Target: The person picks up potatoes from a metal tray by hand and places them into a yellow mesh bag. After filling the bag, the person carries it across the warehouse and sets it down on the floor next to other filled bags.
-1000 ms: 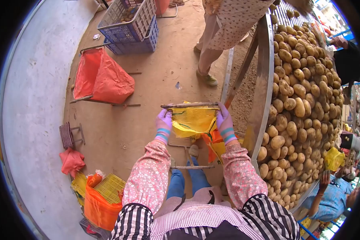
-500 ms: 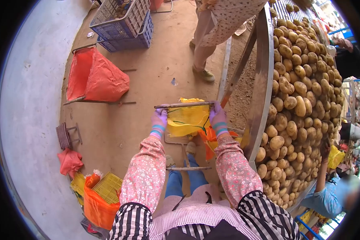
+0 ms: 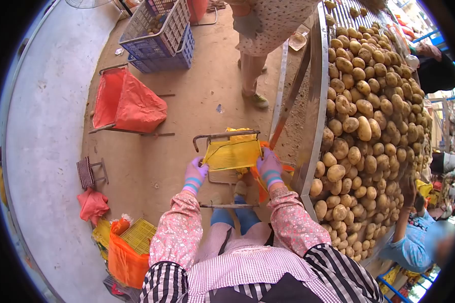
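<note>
In front of my body a yellow mesh bag (image 3: 231, 154) hangs spread out at a metal frame stand (image 3: 226, 135), whose top bar runs across behind it. My left hand (image 3: 195, 172), in a purple glove, pinches the left edge of the bag. Its right edge is between the fingers of my right hand (image 3: 269, 167), gloved the same way. Both hands sit below the top bar, apart from it. Orange mesh material (image 3: 258, 180) lies beside and partly behind my right hand. The lower bar (image 3: 227, 206) of the stand crosses above my legs.
Potatoes (image 3: 369, 136) cover a metal-edged sorting table (image 3: 317, 96) on my right. A person (image 3: 260, 35) stands ahead; another in blue (image 3: 409, 242) reaches over the table. At left are a red bag on a frame (image 3: 129, 98), stacked crates (image 3: 162, 45), a stool (image 3: 91, 171) and folded bags (image 3: 129, 252).
Both hands have come off the ends of the top bar and moved down towards me, onto the bag's side edges. The bag is now pulled flatter and wider.
</note>
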`<state>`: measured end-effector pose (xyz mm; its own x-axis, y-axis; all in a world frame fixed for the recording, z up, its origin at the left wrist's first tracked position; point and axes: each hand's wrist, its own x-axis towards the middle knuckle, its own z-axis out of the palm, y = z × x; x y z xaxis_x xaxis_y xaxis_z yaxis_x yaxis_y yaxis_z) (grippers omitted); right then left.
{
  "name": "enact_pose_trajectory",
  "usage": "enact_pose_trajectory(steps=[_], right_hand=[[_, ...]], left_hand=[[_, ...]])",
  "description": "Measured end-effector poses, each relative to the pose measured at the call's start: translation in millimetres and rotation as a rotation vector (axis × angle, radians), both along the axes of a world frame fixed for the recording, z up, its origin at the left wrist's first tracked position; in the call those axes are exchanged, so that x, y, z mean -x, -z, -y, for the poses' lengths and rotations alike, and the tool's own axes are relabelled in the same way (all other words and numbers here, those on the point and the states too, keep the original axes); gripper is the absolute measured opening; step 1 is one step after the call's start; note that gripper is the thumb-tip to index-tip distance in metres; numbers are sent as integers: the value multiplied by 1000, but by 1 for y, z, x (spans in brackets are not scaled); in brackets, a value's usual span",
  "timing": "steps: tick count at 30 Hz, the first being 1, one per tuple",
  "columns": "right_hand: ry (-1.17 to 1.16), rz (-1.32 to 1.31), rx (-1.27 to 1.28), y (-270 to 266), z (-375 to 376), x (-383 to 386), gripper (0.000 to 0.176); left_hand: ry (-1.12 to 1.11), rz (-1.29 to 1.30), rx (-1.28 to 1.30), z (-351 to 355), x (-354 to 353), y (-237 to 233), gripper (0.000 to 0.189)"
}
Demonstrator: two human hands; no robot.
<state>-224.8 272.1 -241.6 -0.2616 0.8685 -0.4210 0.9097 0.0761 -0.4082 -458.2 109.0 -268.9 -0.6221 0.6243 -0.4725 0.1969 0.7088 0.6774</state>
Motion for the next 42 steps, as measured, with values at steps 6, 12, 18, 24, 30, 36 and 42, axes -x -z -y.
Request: enact_pose_trajectory(steps=[6, 12, 18, 24, 30, 36, 42], right_hand=[[19, 27, 158, -5, -5, -3, 43], [-59, 180, 313, -24, -4, 0, 45], [-10, 161, 407, -16, 0, -4, 46], [111, 93, 551, -38, 20, -21, 48], [277, -1, 847, -7, 38, -50, 55], [269, -125, 742, -22, 49, -47, 43], [508, -470, 670, -6, 67, -54, 35]], left_hand=[[27, 56, 49, 4, 11, 11, 40], [118, 120, 38, 16, 26, 29, 39], [221, 79, 133, 18, 29, 9, 37], [286, 204, 345, 38, 16, -14, 52], [291, 183, 404, 62, -2, -16, 59], [388, 148, 584, 68, -17, -11, 55], [388, 163, 160, 81, -18, 29, 46]])
